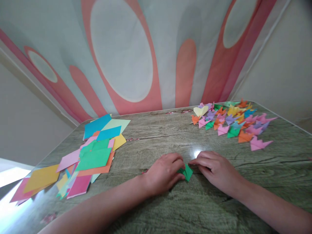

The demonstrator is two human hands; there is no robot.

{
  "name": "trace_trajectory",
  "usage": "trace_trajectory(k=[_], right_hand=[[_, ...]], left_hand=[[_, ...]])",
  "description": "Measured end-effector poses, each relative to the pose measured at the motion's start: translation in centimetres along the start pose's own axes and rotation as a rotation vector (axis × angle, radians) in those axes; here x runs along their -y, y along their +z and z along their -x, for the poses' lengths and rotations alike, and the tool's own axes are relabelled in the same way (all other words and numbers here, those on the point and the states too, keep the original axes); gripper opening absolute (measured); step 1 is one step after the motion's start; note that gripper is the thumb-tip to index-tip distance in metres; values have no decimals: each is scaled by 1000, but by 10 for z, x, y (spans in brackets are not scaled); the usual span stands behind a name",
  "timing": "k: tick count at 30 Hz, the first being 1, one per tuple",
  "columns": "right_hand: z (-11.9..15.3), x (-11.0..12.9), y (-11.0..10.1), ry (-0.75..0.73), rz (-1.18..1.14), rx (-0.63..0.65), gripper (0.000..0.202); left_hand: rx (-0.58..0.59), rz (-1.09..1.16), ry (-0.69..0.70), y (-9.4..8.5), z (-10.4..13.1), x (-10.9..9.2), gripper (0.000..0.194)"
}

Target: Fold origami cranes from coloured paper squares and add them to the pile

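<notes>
A small piece of folded green paper [187,173] sits over the table in front of me, its pointed corner facing right. My left hand [167,170] grips it from the left, fingers and thumb closed on its left part and hiding that part. Close to the paper's upper right edge is my right hand [214,169], its fingers bent and thumb and forefinger drawn together. Whether those fingertips touch the paper or pinch anything, I cannot tell.
Loose sheets of coloured paper [94,159] lie in an overlapping heap on the left of the wood-grain table [151,139]. Several folded paper birds [234,130] stand grouped at the back right. A wall covering [168,65] with pink shapes rises behind the table.
</notes>
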State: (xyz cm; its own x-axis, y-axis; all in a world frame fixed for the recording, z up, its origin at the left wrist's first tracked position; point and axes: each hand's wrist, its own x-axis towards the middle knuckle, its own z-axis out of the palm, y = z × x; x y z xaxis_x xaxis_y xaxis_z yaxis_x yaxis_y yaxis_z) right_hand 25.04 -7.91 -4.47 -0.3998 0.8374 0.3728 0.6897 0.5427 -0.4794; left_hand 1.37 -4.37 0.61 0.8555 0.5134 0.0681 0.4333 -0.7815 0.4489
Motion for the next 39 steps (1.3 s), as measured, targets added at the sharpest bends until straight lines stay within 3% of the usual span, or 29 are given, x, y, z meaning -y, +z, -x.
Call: trace_trajectory(k=[9, 17, 21, 26, 32, 36, 39], right_hand=[[-3, 0, 0, -17, 42, -12, 27], [-5, 2, 1, 68, -29, -33, 24], [-7, 15, -1, 102, -70, -52, 14], [-7, 32, -1, 81, -112, -47, 7], [-4, 31, 1, 70, -148, -68, 6], [-6, 34, -4, 93, -182, -84, 12], [-8, 37, -8, 71, -155, -91, 16]], left_hand=[[181, -109, 18, -8, -36, 4, 48], [249, -27, -231, -11, -45, 7, 49], [159, 55, -299, -8, -38, 13, 33], [-32, 345, -456, 0, -26, 11, 17], [-118, 491, -404, -2, -17, -2, 4], [-180, 424, -393, -2, -17, -7, 7], [-223, 344, -274, 0, -15, -6, 10]])
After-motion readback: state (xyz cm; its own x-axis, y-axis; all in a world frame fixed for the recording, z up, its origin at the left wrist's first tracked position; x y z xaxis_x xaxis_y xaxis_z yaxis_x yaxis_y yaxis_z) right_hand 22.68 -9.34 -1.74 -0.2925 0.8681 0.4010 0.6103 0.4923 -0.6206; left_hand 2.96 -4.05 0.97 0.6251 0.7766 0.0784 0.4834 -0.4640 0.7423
